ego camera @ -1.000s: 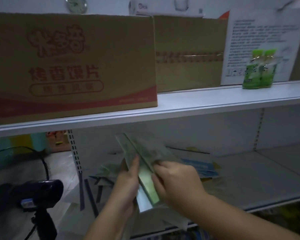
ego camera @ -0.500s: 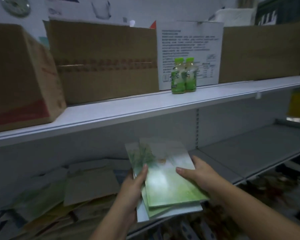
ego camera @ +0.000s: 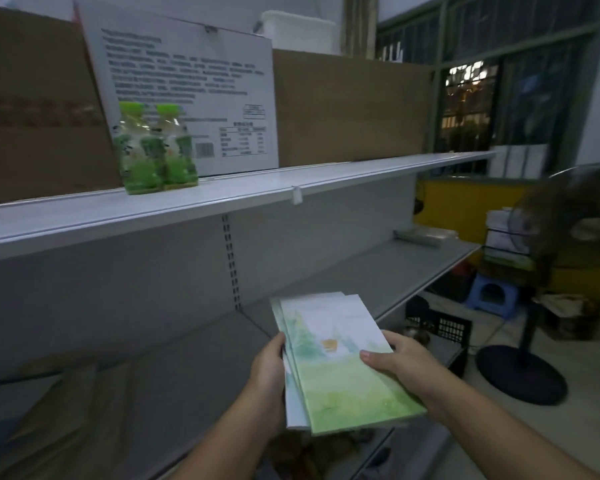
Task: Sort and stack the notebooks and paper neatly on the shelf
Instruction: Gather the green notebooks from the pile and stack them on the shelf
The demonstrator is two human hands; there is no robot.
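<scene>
Hands: your left hand (ego camera: 268, 374) and right hand (ego camera: 397, 358) gripped green notebooks (ego camera: 340, 368); edges likely needed squaring before setting on shelf (ego camera: 378, 268).

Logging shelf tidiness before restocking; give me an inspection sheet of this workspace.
Surface: grey metal lower shelf, flat item at far right.
Job's things: stack of green-covered notebooks held over shelf front; blurred brown paper sheets at left.
Clutter: two green-capped bottles, brown cardboard boxes on white upper shelf.
Hands: left hand grips stack's left edge; right hand holds right edge, thumb on top.
Cables: nothing seen.
Surroundings: black standing fan, black plastic crate, blue stool on floor.
</scene>
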